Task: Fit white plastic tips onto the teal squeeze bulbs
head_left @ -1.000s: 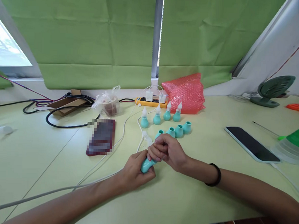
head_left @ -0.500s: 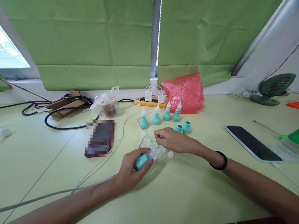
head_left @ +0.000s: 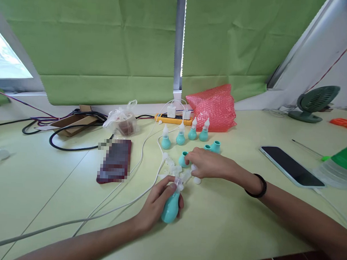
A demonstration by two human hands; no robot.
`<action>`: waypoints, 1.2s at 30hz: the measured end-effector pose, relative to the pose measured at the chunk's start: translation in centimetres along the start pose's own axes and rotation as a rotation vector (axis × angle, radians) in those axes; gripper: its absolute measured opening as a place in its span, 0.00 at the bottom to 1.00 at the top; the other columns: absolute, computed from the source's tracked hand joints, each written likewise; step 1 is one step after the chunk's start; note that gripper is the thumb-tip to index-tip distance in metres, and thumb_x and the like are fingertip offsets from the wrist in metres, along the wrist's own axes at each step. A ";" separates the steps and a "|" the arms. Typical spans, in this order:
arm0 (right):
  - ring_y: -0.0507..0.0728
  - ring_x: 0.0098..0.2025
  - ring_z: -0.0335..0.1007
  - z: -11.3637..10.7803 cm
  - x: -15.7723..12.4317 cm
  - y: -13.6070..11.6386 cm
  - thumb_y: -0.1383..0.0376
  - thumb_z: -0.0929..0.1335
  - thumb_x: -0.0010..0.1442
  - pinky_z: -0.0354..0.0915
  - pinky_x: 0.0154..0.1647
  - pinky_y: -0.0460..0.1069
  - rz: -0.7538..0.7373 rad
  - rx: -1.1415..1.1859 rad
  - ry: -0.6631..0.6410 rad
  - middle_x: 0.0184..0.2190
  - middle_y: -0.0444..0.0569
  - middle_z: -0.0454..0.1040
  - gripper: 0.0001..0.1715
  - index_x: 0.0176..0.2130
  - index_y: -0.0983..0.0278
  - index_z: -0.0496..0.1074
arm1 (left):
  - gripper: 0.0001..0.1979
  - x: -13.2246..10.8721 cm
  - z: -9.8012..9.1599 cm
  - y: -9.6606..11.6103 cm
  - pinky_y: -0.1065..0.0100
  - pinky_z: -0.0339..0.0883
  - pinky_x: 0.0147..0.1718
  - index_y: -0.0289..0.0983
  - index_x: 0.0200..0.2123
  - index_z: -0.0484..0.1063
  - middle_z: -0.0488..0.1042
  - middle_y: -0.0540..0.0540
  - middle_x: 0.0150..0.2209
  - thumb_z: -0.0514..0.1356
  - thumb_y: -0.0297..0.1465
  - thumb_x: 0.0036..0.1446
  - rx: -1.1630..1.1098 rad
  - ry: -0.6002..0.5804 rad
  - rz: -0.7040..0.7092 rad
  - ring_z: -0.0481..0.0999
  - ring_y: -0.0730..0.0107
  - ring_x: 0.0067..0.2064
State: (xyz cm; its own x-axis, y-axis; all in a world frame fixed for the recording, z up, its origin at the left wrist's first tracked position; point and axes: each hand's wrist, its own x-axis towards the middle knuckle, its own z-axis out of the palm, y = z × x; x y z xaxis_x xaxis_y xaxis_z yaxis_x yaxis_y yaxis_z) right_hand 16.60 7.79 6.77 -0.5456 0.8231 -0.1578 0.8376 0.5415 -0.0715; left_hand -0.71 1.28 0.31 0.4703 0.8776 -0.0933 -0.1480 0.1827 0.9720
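Note:
My left hand (head_left: 156, 203) is wrapped round a turquoise squeeze bulb (head_left: 170, 210), which looks like a nasal aspirator, with a clear collar at its neck. My right hand (head_left: 208, 163) reaches over the loose parts, fingers bent and closed round a small whitish part (head_left: 193, 168), partly hidden. Beside its fingertips stands an open-necked turquoise bulb (head_left: 184, 159). Clear plastic pieces (head_left: 174, 170) lie in a small heap between the hands. Behind them several bulbs with clear tips (head_left: 180, 138) stand upright in a row, and two topless bulbs (head_left: 215, 147) sit just past my right hand.
A red bubble-wrap bag (head_left: 212, 110) and a yellow power strip (head_left: 174, 119) stand at the back. White cables (head_left: 143, 144) cross the table. A dark phone (head_left: 115, 162) lies left, a white-cased phone (head_left: 288, 166) right, near a screwdriver (head_left: 311, 150) and a green fan (head_left: 313, 102).
My left hand has turned the bulb upright and drawn it nearer me. The right hand has shifted slightly right and lower, uncovering the open-necked bulb beside it.

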 end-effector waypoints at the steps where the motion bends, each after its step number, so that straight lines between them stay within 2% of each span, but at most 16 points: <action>1: 0.56 0.32 0.63 0.0 0.0 0.0 0.72 0.63 0.44 0.52 0.26 0.44 -0.002 -0.003 0.003 0.31 0.52 0.65 0.16 0.37 0.66 0.67 | 0.11 0.2 -0.1 -0.1 0.71 0.59 0.19 0.37 0.35 0.58 0.69 0.48 0.21 0.50 0.39 0.55 -0.056 -0.014 -0.051 0.68 0.71 0.20; 6: 0.55 0.30 0.63 0.0 0.1 0.2 0.70 0.65 0.43 0.49 0.23 0.44 -0.029 -0.056 0.040 0.29 0.51 0.67 0.15 0.35 0.66 0.69 | 0.10 1.1 -0.5 -0.2 0.71 0.60 0.18 0.35 0.30 0.59 0.68 0.48 0.21 0.51 0.38 0.54 -0.136 0.032 -0.059 0.69 0.71 0.20; 9: 0.54 0.27 0.62 -0.7 -0.4 -0.2 0.67 0.65 0.45 0.46 0.22 0.45 -0.045 -0.105 0.143 0.24 0.49 0.67 0.09 0.31 0.66 0.70 | 0.09 1.1 -0.4 -0.2 0.70 0.62 0.22 0.35 0.30 0.59 0.69 0.47 0.26 0.52 0.36 0.54 -0.182 0.024 -0.022 0.69 0.71 0.24; 12: 0.52 0.25 0.61 -1.3 -1.1 -1.2 0.67 0.64 0.49 0.47 0.22 0.45 -0.167 -0.033 0.261 0.20 0.46 0.68 0.06 0.27 0.66 0.71 | 0.08 1.1 -0.3 -0.2 0.66 0.65 0.28 0.35 0.31 0.59 0.68 0.46 0.28 0.49 0.35 0.56 -0.237 0.007 0.036 0.69 0.70 0.28; 14: 0.50 0.25 0.61 -1.4 -1.5 -1.8 0.67 0.64 0.50 0.49 0.24 0.45 -0.296 0.080 0.288 0.20 0.45 0.69 0.07 0.27 0.65 0.72 | 0.09 1.1 -0.2 -0.3 0.65 0.64 0.29 0.35 0.31 0.59 0.68 0.45 0.28 0.46 0.35 0.58 -0.218 -0.014 0.062 0.69 0.69 0.28; 16: 0.49 0.24 0.62 -1.1 -1.6 -2.3 0.67 0.64 0.52 0.51 0.25 0.45 -0.394 0.174 0.302 0.21 0.45 0.70 0.08 0.28 0.65 0.73 | 0.10 1.0 -0.2 -0.4 0.65 0.63 0.30 0.35 0.33 0.58 0.69 0.45 0.27 0.43 0.34 0.60 -0.170 -0.042 0.086 0.69 0.68 0.28; 20: 0.49 0.25 0.63 -0.2 -1.0 -2.3 0.66 0.64 0.53 0.54 0.26 0.45 -0.495 0.268 0.315 0.22 0.47 0.72 0.09 0.29 0.66 0.73 | 0.11 0.9 -0.2 -0.4 0.65 0.61 0.30 0.35 0.34 0.57 0.71 0.43 0.26 0.39 0.33 0.61 -0.123 -0.095 0.140 0.70 0.67 0.28; 28: 0.47 0.26 0.65 -0.2 -0.1 -1.1 0.64 0.63 0.55 0.58 0.28 0.43 -0.609 0.448 0.181 0.25 0.46 0.74 0.11 0.33 0.66 0.73 | 0.11 0.8 -0.5 -0.7 0.66 0.61 0.26 0.35 0.36 0.57 0.71 0.43 0.24 0.40 0.33 0.60 -0.143 -0.130 0.103 0.70 0.67 0.25; 36: 0.49 0.26 0.66 -0.1 -0.3 -1.5 0.67 0.64 0.53 0.58 0.29 0.44 -0.608 0.301 0.279 0.25 0.47 0.74 0.09 0.33 0.66 0.73 | 0.14 0.9 -0.6 -0.5 0.68 0.62 0.20 0.34 0.35 0.58 0.71 0.44 0.19 0.39 0.36 0.59 -0.142 -0.104 0.051 0.70 0.67 0.19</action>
State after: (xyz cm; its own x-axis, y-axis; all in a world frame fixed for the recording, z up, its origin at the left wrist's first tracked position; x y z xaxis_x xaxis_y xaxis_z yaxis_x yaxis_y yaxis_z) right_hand 15.46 6.78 7.05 -0.8691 0.4269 0.2497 0.3341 0.8791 -0.3401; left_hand -0.71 2.24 -0.36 0.5454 0.8381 -0.0146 -0.2917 0.2061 0.9340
